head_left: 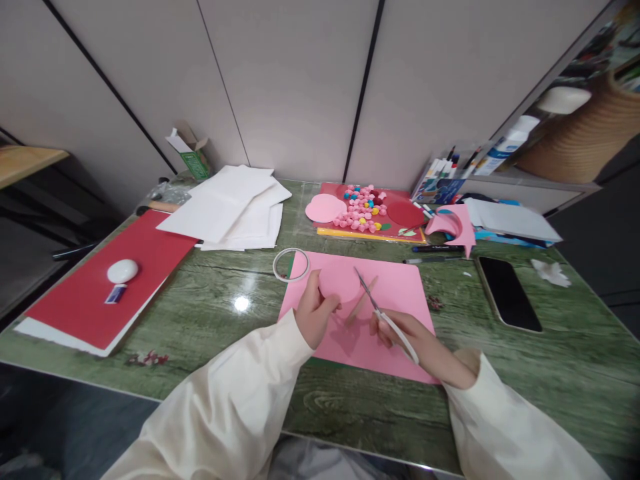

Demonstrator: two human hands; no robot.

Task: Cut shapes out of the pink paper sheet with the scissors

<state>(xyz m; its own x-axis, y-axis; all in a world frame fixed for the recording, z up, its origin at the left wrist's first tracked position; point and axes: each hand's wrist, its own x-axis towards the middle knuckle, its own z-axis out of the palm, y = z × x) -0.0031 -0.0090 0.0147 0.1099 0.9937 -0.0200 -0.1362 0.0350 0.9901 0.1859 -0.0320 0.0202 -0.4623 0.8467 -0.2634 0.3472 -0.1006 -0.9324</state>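
My left hand [316, 308] pinches a round pink paper piece [340, 281] by its left edge, thumb on top. The disc is held above a pink sheet [400, 287] that lies flat on the table, and its colour nearly blends with the sheet. In my right hand [400, 333] is a pair of scissors [397, 335] with pale handles. Their blades stand apart, one near the right edge of the disc, the other pointing up and to the right. At the sheet's upper left corner lies a roll of white tape [291, 265].
White papers [220, 207] and a red sheet [115, 280] lie left. Behind the pink sheet, small pink balls [363, 210] sit on red card beside a pink disc [325, 209]. Right are a pink offcut [463, 227], pens [435, 249], and a phone [509, 293].
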